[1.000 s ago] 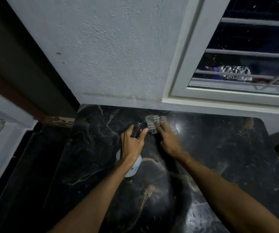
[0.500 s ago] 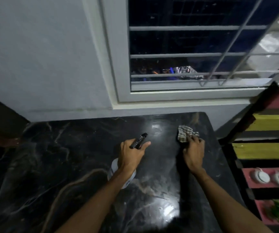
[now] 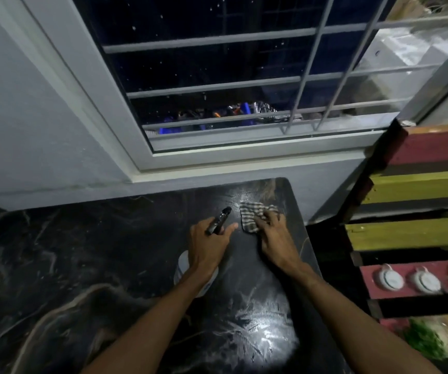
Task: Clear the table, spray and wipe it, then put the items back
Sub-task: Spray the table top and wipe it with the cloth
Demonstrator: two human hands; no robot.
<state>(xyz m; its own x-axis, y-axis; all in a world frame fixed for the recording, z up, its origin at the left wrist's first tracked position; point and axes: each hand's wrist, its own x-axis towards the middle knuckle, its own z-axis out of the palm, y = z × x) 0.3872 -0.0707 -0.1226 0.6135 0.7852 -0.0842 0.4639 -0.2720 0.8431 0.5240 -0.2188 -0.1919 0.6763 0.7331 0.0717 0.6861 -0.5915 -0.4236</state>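
Since half a second ago, little is changed on the tabletop: the checked cloth (image 3: 255, 215) is still kept near the far right corner of the black marble table (image 3: 88, 255), though the view is now swung further right. The cloth is pressed flat under the fingers of the right hand (image 3: 275, 237), toward one o'clock from the picture's centre, on a wet sheen. The left hand (image 3: 209, 248) is closed around the neck of a spray bottle (image 3: 218, 220), whose black nozzle is pointed toward one o'clock and whose white body is seen beneath the wrist. A barred window (image 3: 244, 85) is seen at twelve o'clock. A painted slatted shelf (image 3: 417, 190) is seen at three o'clock, with two white round objects (image 3: 406, 279) on a red slat.
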